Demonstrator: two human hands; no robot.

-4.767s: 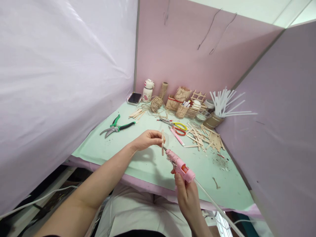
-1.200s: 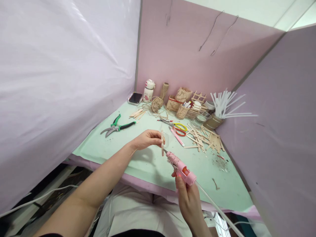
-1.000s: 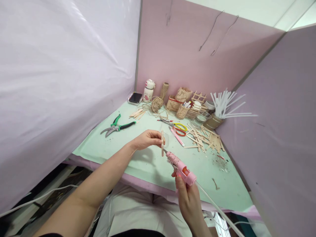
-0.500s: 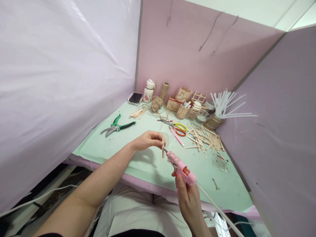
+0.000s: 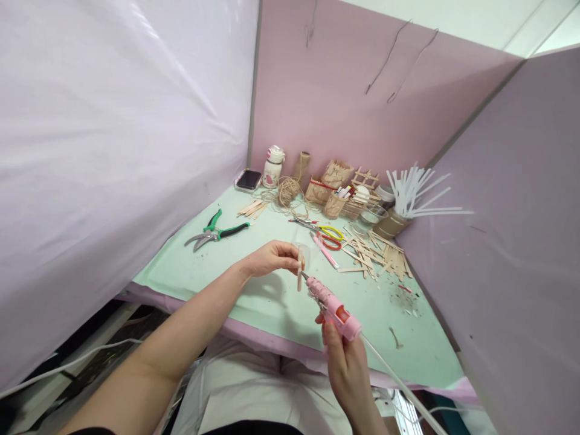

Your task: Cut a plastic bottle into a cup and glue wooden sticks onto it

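My left hand (image 5: pixel 268 258) is pinched on a wooden craft stick (image 5: pixel 299 273), holding it upright above the green table mat (image 5: pixel 190 266). My right hand (image 5: pixel 347 362) is wrapped round the handle of a pink glue gun (image 5: pixel 333 306). The gun's metal nozzle touches the stick's right side near its lower end. A white glue stick (image 5: pixel 399 380) trails out of the back of the gun toward the lower right.
Green-handled pruning shears (image 5: pixel 215 232) lie at the left. Scissors (image 5: pixel 328 232), a pink pen (image 5: pixel 324 251) and a heap of loose wooden sticks (image 5: pixel 378 254) lie right of centre. Along the back stand a phone (image 5: pixel 248 179), a bottle (image 5: pixel 272 167), twine (image 5: pixel 286 190), baskets and a cup of white strips (image 5: pixel 410 196).
The craft stick has tilted and slid slightly lower in my left fingers. The glue gun's nozzle has stayed on it, shifting a little along its side. Both hands stay in place.
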